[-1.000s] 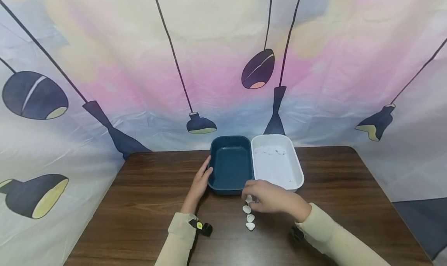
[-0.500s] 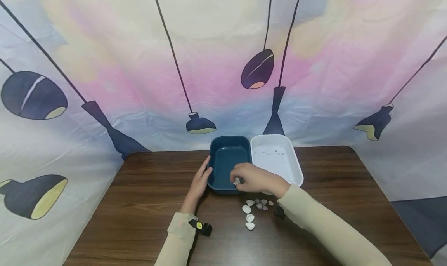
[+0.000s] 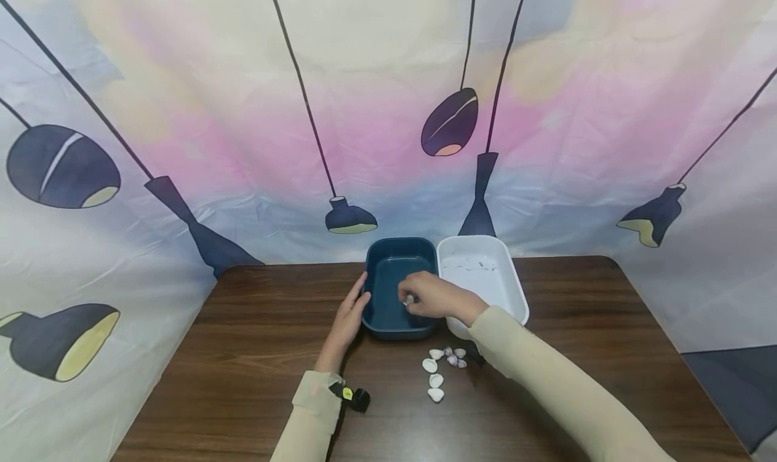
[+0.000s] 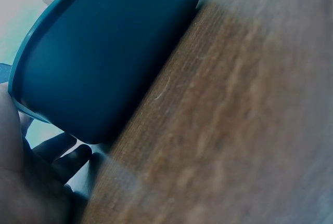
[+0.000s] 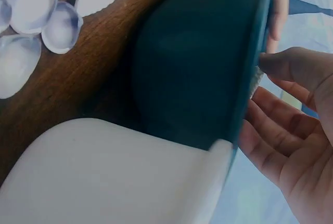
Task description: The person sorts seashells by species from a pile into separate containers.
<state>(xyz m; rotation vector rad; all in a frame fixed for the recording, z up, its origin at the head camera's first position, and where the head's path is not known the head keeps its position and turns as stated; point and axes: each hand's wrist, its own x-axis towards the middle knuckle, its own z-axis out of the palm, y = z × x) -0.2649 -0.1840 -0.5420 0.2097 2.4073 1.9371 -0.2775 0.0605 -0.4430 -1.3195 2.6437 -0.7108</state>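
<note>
Over the dark teal tray point(image 3: 388, 313), my right hand point(image 3: 432, 295) pinches a small pale seashell point(image 3: 409, 300) between thumb and fingers. Only a grey-white edge of that shell point(image 5: 256, 81) shows in the right wrist view, partly behind the tray's rim. My left hand point(image 3: 346, 317) rests against the left side of the teal tray, fingers fairly straight; in the left wrist view its fingers point(image 4: 65, 156) lie by the tray's outer wall. On the table in front of the trays lie several white shells point(image 3: 436, 381) and several small purplish shells point(image 3: 452, 360).
A white tray point(image 3: 516, 293) stands right beside the teal one, with small dark specks on its bottom. Both sit at the back of the brown wooden table point(image 3: 255, 354). Behind hangs a cloth point(image 3: 388, 145) printed with lamps.
My right hand has picked up a shell from the top of the group on the table and carried it up and left over the teal tray. The left hand has stayed in place.
</note>
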